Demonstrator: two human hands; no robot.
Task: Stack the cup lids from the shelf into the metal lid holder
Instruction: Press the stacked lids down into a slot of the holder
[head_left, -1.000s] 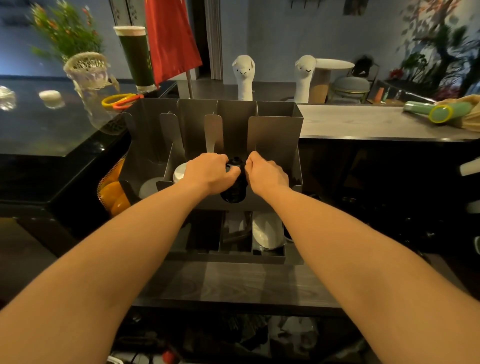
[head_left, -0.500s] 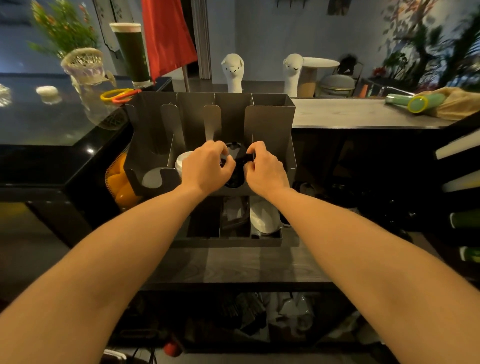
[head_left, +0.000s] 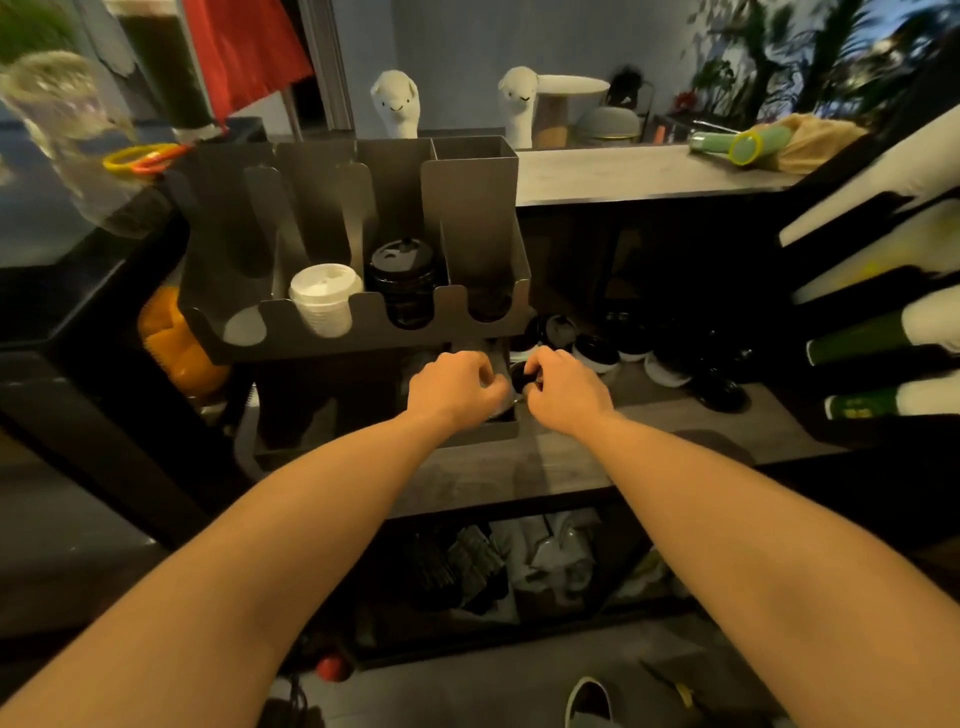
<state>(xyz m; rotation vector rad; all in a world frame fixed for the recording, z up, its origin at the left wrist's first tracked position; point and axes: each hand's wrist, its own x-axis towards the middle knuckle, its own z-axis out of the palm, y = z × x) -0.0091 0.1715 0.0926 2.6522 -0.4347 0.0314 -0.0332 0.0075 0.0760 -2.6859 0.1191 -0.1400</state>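
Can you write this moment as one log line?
Holder: white stack, black stack | right hand: pinches dark lid below holder | left hand: curled, grip unclear | shelf: loose lids

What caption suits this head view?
Left hand and right hand meet at a black lid below the metal lid holder with a white stack and black stack.

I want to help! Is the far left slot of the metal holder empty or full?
Empty. The leftmost slot shows bare metal; white lids and black lids sit in the next two slots.
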